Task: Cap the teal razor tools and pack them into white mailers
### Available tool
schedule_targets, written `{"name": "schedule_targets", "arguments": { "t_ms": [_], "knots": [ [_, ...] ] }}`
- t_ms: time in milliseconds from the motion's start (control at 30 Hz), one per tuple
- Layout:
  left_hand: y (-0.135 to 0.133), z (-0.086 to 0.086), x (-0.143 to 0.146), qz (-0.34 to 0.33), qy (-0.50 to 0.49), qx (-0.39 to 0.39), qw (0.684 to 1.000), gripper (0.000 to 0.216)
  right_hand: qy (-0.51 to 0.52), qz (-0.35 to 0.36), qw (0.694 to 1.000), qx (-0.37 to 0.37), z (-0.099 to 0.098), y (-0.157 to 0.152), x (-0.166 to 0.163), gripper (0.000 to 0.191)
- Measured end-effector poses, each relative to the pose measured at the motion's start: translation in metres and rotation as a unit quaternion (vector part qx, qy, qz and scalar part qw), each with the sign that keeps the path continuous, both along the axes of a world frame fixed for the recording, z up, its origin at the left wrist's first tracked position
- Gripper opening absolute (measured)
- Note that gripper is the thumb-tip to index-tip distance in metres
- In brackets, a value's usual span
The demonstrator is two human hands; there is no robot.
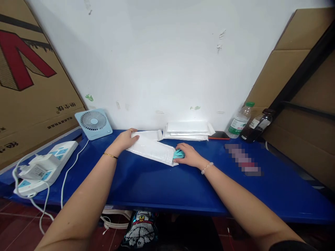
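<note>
Head | teal item [178,154] clasped in curled right fingers [181,145] at envelope [151,150] mouth | left fingers [135,138] pinching opposite end

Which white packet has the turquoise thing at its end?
The front packet, between the left hand and the right hand: the turquoise thing is at its right end. The rear packet and the stacked packets show none.

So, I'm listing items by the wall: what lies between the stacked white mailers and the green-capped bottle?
A flat dark object with a reddish edge lies between the mailer stack and the bottle, in the head view.
</note>
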State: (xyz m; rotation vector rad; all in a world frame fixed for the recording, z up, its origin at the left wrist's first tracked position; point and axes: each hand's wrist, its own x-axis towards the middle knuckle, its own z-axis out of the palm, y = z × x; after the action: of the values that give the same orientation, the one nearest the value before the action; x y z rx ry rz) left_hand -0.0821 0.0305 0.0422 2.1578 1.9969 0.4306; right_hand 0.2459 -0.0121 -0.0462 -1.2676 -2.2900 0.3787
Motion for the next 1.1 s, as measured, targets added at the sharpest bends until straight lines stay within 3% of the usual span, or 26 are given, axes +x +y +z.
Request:
{"name": "schedule_targets", "arguments": {
  "t_ms": [233,400,567,867,967,1100],
  "knots": [
    [-0.012,-0.027,0.012,-0.002,-0.039,-0.029,0.999,0.062,0.001,-0.053,0.999,0.003,-0.006,0.001,-0.013,0.034],
    [-0.012,-0.019,-0.004,0.010,-0.056,0.011,0.998,0.059,0.007,-0.036,0.999,0.000,-0.007,0.005,-0.009,0.022],
    [-0.028,0.027,-0.016,0.013,-0.058,0.054,0.997,0.057,-0.008,-0.010,1.000,0.010,-0.006,0.004,-0.007,0.027],
    [-0.076,0.134,0.003,0.001,0.108,0.210,0.972,0.054,0.003,-0.002,1.000,0.011,-0.002,0.001,-0.006,0.028],
    [-0.087,0.155,-0.003,-0.008,0.120,0.243,0.963,0.057,0.003,-0.001,1.000,0.010,-0.001,0.000,-0.005,0.029],
    [-0.094,0.164,-0.011,0.012,0.108,0.248,0.963,0.061,0.004,0.004,1.000,0.004,0.000,-0.001,-0.005,0.030]
  ]
}}
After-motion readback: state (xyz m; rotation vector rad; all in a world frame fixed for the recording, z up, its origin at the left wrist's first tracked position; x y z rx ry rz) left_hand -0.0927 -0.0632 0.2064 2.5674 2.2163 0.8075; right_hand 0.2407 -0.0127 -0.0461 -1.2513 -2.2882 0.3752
